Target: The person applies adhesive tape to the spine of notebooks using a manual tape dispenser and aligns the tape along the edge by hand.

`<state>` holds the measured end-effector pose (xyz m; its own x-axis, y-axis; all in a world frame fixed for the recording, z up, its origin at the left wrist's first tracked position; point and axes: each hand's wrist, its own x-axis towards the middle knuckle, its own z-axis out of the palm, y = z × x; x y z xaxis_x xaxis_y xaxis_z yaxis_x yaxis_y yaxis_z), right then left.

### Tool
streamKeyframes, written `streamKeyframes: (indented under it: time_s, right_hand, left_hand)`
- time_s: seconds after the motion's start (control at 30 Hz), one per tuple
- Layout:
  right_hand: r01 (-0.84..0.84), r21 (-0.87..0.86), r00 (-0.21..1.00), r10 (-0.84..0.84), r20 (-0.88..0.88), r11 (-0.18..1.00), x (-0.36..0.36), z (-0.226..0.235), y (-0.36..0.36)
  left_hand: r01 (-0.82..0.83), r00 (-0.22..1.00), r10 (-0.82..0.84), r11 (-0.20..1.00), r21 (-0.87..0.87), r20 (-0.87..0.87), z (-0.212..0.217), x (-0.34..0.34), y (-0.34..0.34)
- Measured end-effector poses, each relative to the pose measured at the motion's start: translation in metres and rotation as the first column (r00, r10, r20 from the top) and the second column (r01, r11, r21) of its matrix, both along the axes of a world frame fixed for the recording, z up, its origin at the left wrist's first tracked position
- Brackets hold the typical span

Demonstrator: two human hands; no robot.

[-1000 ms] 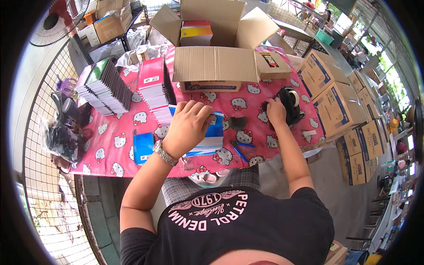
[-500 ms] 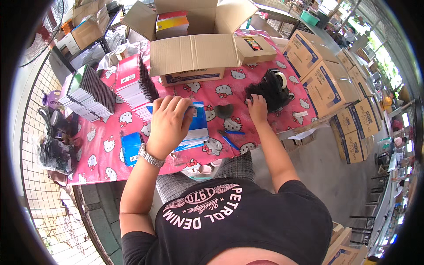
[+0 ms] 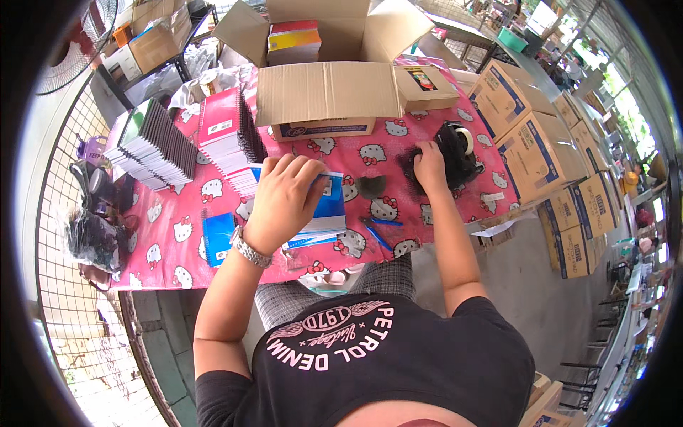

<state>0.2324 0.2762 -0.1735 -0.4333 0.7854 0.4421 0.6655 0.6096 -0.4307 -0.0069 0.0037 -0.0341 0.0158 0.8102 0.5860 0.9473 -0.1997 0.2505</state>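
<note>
My left hand (image 3: 284,196) is bent over the far edge of a blue notebook (image 3: 331,186), fingers curled round it, above a stack of blue notebooks (image 3: 324,224) near the table's front. A separate blue spiral notebook (image 3: 218,238) lies to the left of my wrist. My right hand (image 3: 431,169) reaches into a pile of black wiry strands (image 3: 455,160), its fingers drawn together and their tips hidden there. Between the hands lie a dark rounded piece (image 3: 371,187) and blue-handled pliers (image 3: 379,235).
Stacks of pink (image 3: 224,135) and green-topped spiral notebooks (image 3: 153,149) stand at the left. An open carton (image 3: 327,92) holding notebooks is at the back, beside a flat box (image 3: 427,89). A tape roll (image 3: 466,141) sits behind the black pile. Cartons (image 3: 541,153) are stacked at the right.
My right hand has moved slightly further into the black pile, its fingers closer together. My left hand stays at the blue notebook. The whole view has shifted a little.
</note>
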Motion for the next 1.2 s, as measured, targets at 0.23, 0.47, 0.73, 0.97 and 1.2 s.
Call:
streamKeyframes:
  time_s: [0.23, 0.47, 0.73, 0.97, 1.2]
  right_hand:
    - [-0.651, 0.091, 0.713, 0.648, -0.269, 0.754, -0.055, 0.122, -0.119]
    - [-0.736, 0.063, 0.576, 0.673, -0.463, 0.674, -0.06, 0.12, -0.139]
    - [-0.658, -0.063, 0.694, 0.572, -0.437, 0.75, -0.052, 0.143, -0.145]
    - [-0.74, 0.027, 0.592, 0.669, -0.449, 0.673, -0.057, 0.131, -0.142]
    - [-0.717, -0.423, 0.694, 0.513, -0.505, 0.554, -0.05, 0.136, -0.139]
  left_hand:
    - [-0.017, 1.0, 0.018, 1.0, 0.014, -0.011, 0.001, 0.002, 0.004]
    - [-0.028, 1.0, 0.028, 0.999, 0.02, 0.008, 0.0, 0.0, -0.004]
    - [-0.086, 0.996, 0.086, 0.995, 0.06, -0.01, -0.003, 0.007, -0.008]
    - [-0.08, 0.997, 0.081, 0.995, 0.057, -0.018, -0.001, 0.01, -0.009]
    - [-0.09, 0.996, 0.09, 0.996, 0.029, -0.013, 0.001, 0.009, -0.009]
